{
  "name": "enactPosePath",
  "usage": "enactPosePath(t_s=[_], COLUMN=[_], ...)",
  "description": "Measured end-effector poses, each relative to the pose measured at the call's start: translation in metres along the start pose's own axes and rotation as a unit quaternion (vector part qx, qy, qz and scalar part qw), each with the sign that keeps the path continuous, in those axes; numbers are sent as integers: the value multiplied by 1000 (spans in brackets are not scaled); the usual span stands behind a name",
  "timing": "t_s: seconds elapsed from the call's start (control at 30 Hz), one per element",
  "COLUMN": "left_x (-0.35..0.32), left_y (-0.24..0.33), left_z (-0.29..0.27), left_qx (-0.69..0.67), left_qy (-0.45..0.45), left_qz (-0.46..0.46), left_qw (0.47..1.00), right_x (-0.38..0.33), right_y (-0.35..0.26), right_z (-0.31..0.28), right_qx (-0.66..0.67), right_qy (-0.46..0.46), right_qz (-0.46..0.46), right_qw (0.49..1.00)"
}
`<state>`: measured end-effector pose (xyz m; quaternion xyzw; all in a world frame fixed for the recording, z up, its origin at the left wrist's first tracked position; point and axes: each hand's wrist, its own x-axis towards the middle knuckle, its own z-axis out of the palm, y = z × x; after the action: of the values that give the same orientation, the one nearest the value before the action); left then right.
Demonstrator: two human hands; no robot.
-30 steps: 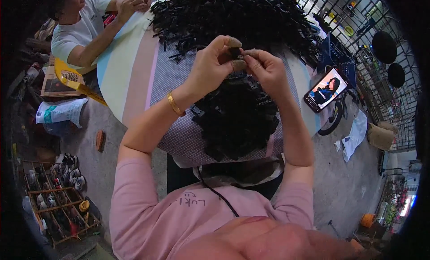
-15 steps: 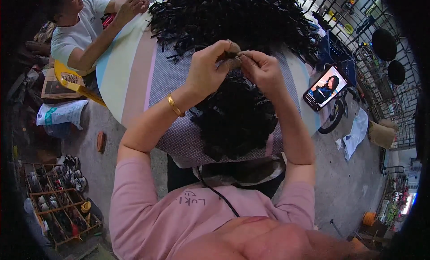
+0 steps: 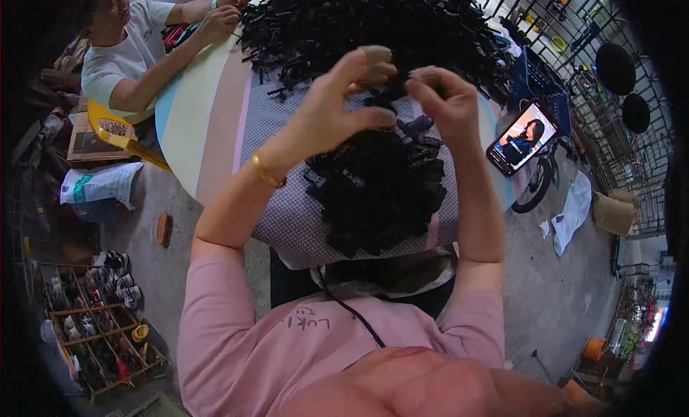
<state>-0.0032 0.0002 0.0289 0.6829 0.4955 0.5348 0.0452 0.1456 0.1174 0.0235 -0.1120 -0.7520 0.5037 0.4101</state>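
Note:
My left hand (image 3: 352,94) is raised over the table with thumb and fingers spread wide and nothing visible between them. Beside it, my right hand (image 3: 448,105) has its fingers curled in toward the thumb; whatever they may hold is too small and blurred to make out. Below both hands lies a near heap of small black plastic pieces (image 3: 380,202), several of them clip-shaped. A larger heap of similar black pieces (image 3: 373,26) covers the far part of the table. A gold bangle (image 3: 265,170) circles my left wrist.
The cloth-covered table (image 3: 222,115) is striped and dotted. A lit phone (image 3: 522,138) stands tilted at its right edge, by a dark blue crate (image 3: 538,83). Across at the far left, another person (image 3: 133,54) works with both hands. A shoe rack (image 3: 97,324) stands lower left.
My hands were together, fingertips meeting; now they are apart, the left one spread and the right one shifted to the right. The other person's hands have shifted slightly.

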Motion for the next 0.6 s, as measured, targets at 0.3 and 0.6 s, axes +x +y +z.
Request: enactPosePath(t_s=[0.3,0.6], left_x=[3,-3], left_y=[-18,-26], left_z=[-15,-1], left_qx=[-461,-483], left_qy=[-161,-164], left_qz=[-171,-298], left_qw=[856,807], right_x=[-1,-3], right_y=[3,-2], right_z=[-9,4], right_qx=[230,98], right_qy=[-49,-131], right_qz=[114,41], right_qw=[965,986])
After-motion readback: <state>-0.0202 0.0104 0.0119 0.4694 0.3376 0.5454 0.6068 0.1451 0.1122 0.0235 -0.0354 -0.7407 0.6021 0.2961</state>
